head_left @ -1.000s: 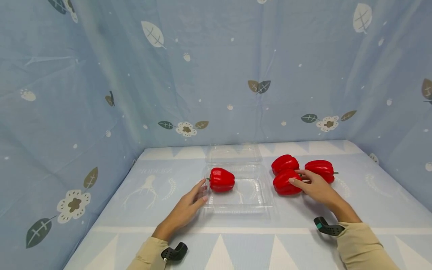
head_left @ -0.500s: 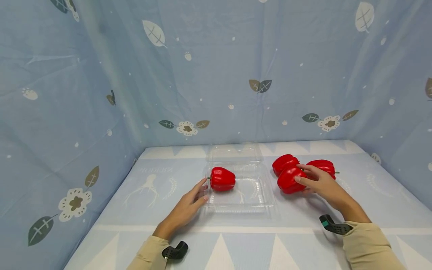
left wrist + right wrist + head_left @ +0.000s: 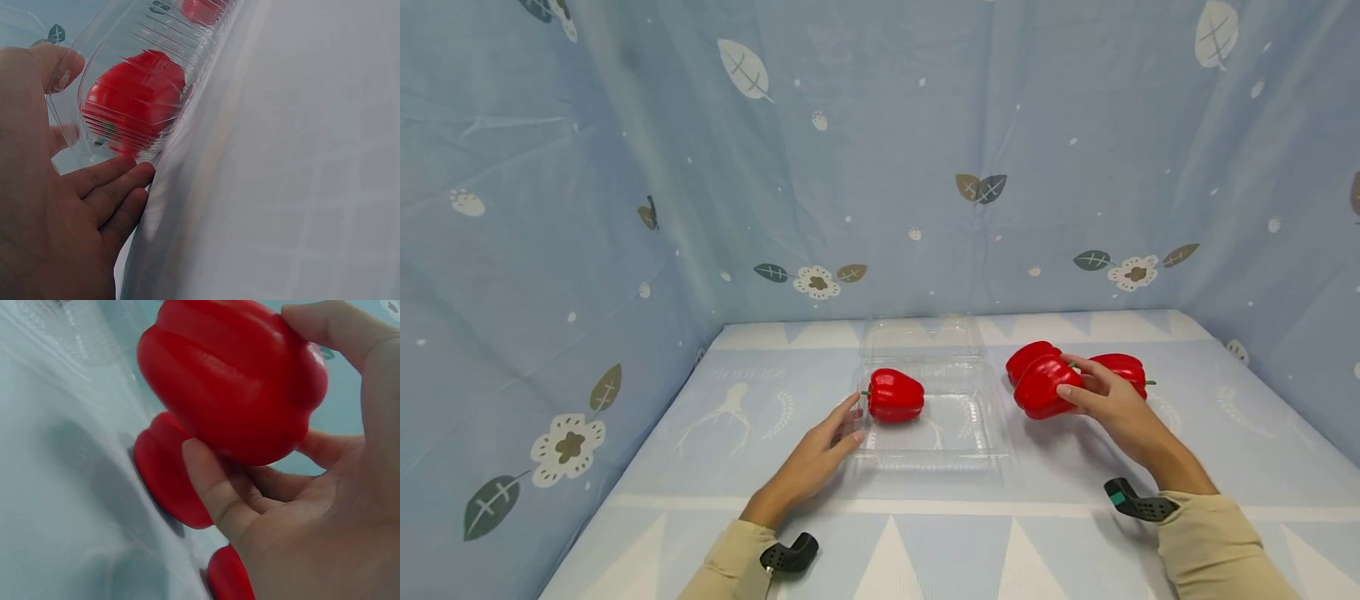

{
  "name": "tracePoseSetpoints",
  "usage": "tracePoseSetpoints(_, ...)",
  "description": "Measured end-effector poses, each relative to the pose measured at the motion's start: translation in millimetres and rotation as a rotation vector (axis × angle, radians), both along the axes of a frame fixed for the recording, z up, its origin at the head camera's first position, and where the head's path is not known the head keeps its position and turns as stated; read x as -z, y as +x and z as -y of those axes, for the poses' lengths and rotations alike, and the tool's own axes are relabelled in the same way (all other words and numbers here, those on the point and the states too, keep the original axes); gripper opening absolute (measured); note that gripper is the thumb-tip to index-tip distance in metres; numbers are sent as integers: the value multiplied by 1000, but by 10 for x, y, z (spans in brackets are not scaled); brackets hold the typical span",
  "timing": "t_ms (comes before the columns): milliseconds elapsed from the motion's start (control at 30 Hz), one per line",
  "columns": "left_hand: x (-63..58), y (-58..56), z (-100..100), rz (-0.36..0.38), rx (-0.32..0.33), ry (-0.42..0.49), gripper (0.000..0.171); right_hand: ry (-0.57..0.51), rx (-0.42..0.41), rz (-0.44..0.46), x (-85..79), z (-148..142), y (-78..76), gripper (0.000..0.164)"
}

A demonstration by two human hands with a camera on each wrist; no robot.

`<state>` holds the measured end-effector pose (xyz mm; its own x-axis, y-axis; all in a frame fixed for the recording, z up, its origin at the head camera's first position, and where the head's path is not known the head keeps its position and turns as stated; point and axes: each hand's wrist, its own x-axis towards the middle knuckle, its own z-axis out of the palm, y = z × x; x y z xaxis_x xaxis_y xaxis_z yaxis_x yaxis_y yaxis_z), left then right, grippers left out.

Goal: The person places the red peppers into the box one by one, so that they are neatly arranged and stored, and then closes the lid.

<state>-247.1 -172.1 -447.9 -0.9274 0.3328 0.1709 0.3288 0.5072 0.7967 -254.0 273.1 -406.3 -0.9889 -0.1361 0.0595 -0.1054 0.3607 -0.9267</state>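
Note:
My right hand (image 3: 1105,404) grips a red bell pepper (image 3: 1045,387), thumb on one side and fingers on the other. In the right wrist view this bell pepper (image 3: 231,381) is lifted off the table, with another bell pepper (image 3: 165,465) behind and below it. At the left edge of a clear plastic clamshell container (image 3: 955,454), my left hand (image 3: 812,458) touches the rim and side wall with relaxed, extended fingers (image 3: 103,178). One bell pepper (image 3: 895,396) lies in the container's left half, stem toward my left hand.
The container's clear lid (image 3: 921,337) lies folded back behind its base. Two more bell peppers rest on the table at the right: one at the back (image 3: 1028,357), one farther right (image 3: 1123,371), partly behind my right hand. Patterned blue cloth (image 3: 880,150) stands around the table.
My right hand has taken hold of the front bell pepper, tilted it and lifted it slightly off the table. My left hand has stayed at the container's edge.

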Motion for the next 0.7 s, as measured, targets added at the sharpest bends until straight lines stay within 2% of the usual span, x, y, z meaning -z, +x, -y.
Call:
tracePoseSetpoints(167, 6, -3, -7, -7, -1, -4, 63, -47, 4, 1, 3, 75, 2, 81)
tracePoseSetpoints(567, -19, -8, 2, 14, -18, -2, 63, -387, -66, 19, -33, 254, -36, 71)
tracePoseSetpoints(700, -15, 4, -14, 14, -11, -1, 63, -439, -101, 12, -6, 288, -37, 67)
